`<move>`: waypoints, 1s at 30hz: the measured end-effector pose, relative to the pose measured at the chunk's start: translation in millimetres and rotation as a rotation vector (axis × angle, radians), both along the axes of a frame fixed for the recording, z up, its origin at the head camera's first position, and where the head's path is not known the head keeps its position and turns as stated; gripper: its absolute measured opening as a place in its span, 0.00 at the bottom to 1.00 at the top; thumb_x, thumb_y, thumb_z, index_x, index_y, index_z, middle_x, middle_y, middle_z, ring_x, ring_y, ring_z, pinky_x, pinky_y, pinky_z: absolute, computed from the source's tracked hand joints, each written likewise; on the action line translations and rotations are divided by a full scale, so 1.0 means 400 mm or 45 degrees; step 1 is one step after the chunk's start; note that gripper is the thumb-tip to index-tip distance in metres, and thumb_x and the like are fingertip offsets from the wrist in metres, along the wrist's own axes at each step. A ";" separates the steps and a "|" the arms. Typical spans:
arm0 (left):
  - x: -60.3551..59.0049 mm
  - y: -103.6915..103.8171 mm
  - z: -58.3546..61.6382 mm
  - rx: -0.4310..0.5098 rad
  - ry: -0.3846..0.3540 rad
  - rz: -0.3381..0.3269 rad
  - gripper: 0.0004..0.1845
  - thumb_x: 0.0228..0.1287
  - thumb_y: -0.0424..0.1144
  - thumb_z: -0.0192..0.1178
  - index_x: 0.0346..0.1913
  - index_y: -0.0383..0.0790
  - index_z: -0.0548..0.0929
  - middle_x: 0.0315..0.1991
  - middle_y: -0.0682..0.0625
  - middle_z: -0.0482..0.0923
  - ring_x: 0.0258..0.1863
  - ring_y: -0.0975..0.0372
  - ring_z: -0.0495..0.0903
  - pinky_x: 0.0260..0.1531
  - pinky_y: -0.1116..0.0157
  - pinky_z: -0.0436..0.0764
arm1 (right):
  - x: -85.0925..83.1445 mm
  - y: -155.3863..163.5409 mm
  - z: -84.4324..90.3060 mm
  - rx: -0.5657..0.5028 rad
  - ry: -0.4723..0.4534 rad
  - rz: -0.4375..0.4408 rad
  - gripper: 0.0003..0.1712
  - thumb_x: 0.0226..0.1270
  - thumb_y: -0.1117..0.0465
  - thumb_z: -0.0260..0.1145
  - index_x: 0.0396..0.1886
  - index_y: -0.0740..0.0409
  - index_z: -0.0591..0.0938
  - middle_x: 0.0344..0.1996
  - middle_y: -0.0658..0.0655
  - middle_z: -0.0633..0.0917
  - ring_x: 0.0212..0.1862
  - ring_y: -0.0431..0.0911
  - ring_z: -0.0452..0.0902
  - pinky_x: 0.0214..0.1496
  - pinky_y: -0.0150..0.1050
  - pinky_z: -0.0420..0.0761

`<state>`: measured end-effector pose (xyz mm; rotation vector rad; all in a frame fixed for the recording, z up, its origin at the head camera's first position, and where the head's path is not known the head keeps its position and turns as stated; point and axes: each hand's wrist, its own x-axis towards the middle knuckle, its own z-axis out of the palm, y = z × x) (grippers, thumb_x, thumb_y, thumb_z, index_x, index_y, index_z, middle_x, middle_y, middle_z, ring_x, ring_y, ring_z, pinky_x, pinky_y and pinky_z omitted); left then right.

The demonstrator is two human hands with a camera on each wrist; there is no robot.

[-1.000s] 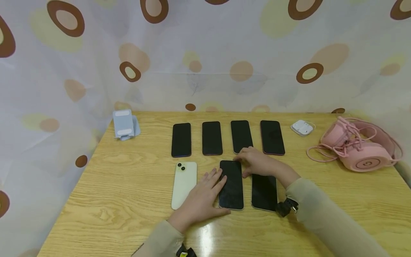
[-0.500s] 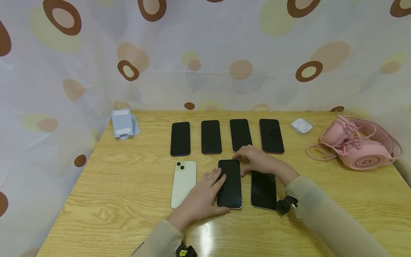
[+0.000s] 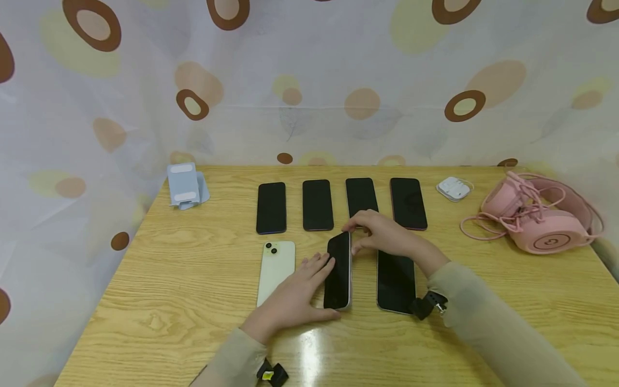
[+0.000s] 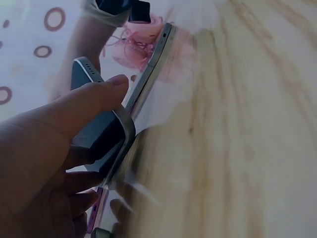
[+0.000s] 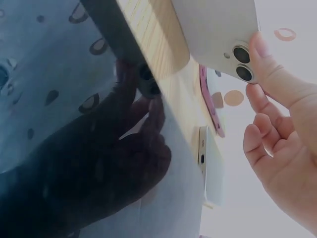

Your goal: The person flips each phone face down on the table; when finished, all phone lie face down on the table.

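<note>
Head view: my right hand [image 3: 382, 236] pinches the top end of the black-screened cream-backed phone [image 3: 338, 271], tilted on its left edge at table [image 3: 145, 301] centre. My left hand [image 3: 295, 295], at 8 o'clock, braces it with straight fingers.

Left wrist view: my thumb [image 4: 94, 99] presses its screen.

Right wrist view: my fingers [image 5: 270, 74] curl on its camera end.

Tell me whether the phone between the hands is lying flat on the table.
No: in the head view the phone is tipped up on its left edge, held by the left hand and right hand.
</note>
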<state>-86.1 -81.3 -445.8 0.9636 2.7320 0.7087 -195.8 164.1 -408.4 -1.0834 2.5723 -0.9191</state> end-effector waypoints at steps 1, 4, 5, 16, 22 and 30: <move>0.000 -0.002 0.000 0.002 -0.001 0.001 0.55 0.53 0.68 0.61 0.75 0.42 0.51 0.75 0.47 0.47 0.74 0.56 0.45 0.69 0.57 0.49 | 0.001 -0.006 0.002 -0.010 0.014 -0.002 0.27 0.51 0.53 0.74 0.51 0.58 0.81 0.44 0.51 0.80 0.41 0.50 0.70 0.41 0.42 0.74; 0.001 -0.011 0.001 0.006 -0.009 0.013 0.54 0.53 0.68 0.61 0.75 0.42 0.51 0.75 0.46 0.49 0.74 0.56 0.44 0.69 0.58 0.48 | 0.004 -0.024 0.007 -0.044 0.067 -0.005 0.27 0.49 0.54 0.74 0.50 0.59 0.82 0.41 0.50 0.80 0.38 0.51 0.70 0.37 0.40 0.72; 0.001 -0.014 0.002 0.005 -0.009 0.021 0.54 0.53 0.67 0.61 0.75 0.42 0.52 0.75 0.46 0.49 0.74 0.56 0.45 0.69 0.58 0.48 | 0.004 -0.030 0.008 -0.052 0.084 -0.003 0.27 0.50 0.54 0.74 0.50 0.60 0.82 0.40 0.50 0.80 0.37 0.51 0.70 0.37 0.40 0.72; 0.012 -0.032 0.015 -0.075 0.130 0.091 0.57 0.49 0.69 0.63 0.74 0.37 0.54 0.73 0.43 0.53 0.73 0.54 0.48 0.70 0.59 0.45 | 0.010 -0.085 0.008 -0.070 0.064 -0.048 0.26 0.54 0.54 0.73 0.52 0.57 0.82 0.42 0.51 0.80 0.39 0.50 0.70 0.38 0.40 0.72; 0.024 -0.040 0.025 -0.043 0.352 0.104 0.62 0.44 0.66 0.69 0.75 0.37 0.51 0.74 0.41 0.51 0.73 0.52 0.49 0.70 0.56 0.47 | 0.014 -0.099 0.005 -0.084 0.049 -0.038 0.28 0.54 0.53 0.73 0.55 0.56 0.81 0.44 0.52 0.80 0.42 0.48 0.70 0.39 0.43 0.75; 0.029 -0.043 0.040 -0.041 0.489 0.050 0.62 0.43 0.61 0.73 0.75 0.38 0.50 0.75 0.45 0.45 0.74 0.55 0.45 0.70 0.57 0.46 | 0.012 -0.109 -0.005 -0.106 0.019 -0.025 0.29 0.54 0.55 0.73 0.57 0.58 0.79 0.43 0.56 0.80 0.44 0.51 0.72 0.40 0.43 0.76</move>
